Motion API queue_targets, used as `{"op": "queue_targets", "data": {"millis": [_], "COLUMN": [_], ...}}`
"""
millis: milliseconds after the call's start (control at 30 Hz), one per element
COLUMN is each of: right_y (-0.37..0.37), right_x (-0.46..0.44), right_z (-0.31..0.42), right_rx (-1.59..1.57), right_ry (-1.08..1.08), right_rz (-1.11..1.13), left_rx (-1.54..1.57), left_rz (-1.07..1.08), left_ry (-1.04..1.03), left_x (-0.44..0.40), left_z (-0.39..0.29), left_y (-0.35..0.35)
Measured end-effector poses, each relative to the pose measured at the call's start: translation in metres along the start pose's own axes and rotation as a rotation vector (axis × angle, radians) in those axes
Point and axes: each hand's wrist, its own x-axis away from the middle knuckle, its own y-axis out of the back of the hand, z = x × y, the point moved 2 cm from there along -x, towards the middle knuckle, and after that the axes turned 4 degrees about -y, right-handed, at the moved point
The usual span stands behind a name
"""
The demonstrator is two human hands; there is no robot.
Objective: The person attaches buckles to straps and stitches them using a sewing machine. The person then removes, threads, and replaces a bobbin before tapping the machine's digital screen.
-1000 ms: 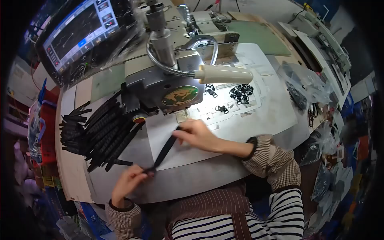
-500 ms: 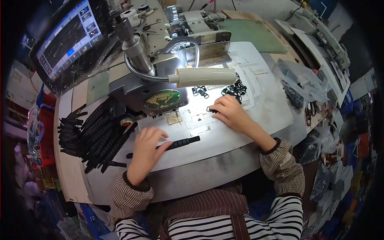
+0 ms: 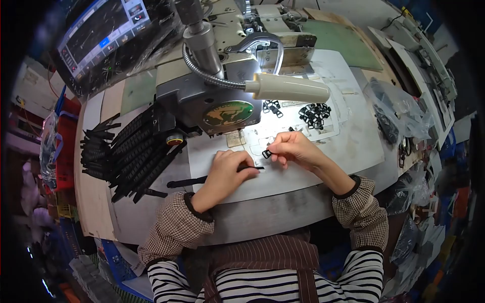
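Observation:
My left hand is closed on a black webbing strap, gripping it near one end. The short tip sticks out past my fingertips, and the longer part trails left across the table. Between the thumb and fingers of my right hand is a small black buckle, held upright just above the strap's tip and apart from it. Behind my right hand lies a pile of similar black buckles, with a smaller group beside it under the lamp.
A sewing machine head stands before me, with a cream lamp reaching over the white work surface. Many black straps are heaped on the left. A screen is at upper left; plastic bags lie at right.
My left hand has closed on the strap and moved right, raising its end. My right hand has brought a buckle from near the pile towards that end. The view has shifted.

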Motion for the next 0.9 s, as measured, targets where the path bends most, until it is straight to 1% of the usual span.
{"op": "queue_targets", "data": {"millis": [67, 167, 267, 367, 400, 500, 600, 633, 667, 733, 833, 900], "right_y": [-0.003, -0.017, -0.028, -0.04, -0.041, -0.055, -0.064, -0.066, -0.066, -0.066, -0.064, -0.063], "right_x": [-0.003, -0.002, -0.003, 0.002, 0.0, 0.005, 0.004, 0.004, 0.003, 0.003, 0.002, 0.001], "right_z": [-0.007, -0.006, -0.006, -0.008, -0.015, -0.018, -0.027, -0.029, -0.031, -0.031, -0.025, -0.023], "right_rx": [-0.042, -0.02, -0.013, 0.104, 0.201, 0.474, 0.732, 0.818, 0.9, 0.883, 0.888, 0.906], "right_ry": [0.012, 0.039, 0.169, 0.332, 0.401, 0.597, 0.833, 0.913, 0.94, 0.933, 0.92, 0.906], "right_rz": [0.034, -0.016, -0.054, -0.195, -0.253, -0.325, -0.373, -0.386, -0.383, -0.425, -0.453, -0.438], "left_rx": [0.378, 0.499, 0.405, 0.265, 0.218, 0.053, -0.072, -0.095, -0.117, -0.128, -0.018, 0.047], "left_rz": [-0.036, -0.195, -0.309, -0.381, -0.398, -0.428, -0.448, -0.444, -0.442, -0.423, -0.432, -0.424], "left_ry": [0.185, 0.188, 0.166, 0.119, 0.1, 0.006, -0.171, -0.2, -0.229, -0.256, -0.199, -0.091], "left_x": [0.0, 0.002, 0.003, 0.005, 0.005, 0.006, 0.009, 0.009, 0.01, 0.01, 0.009, 0.012], "left_z": [0.011, 0.012, 0.01, 0.008, 0.008, 0.003, 0.001, -0.001, -0.003, -0.004, 0.006, 0.006], "left_y": [0.004, 0.014, 0.018, 0.018, 0.017, 0.018, 0.015, 0.014, 0.014, 0.013, 0.011, 0.01]}}
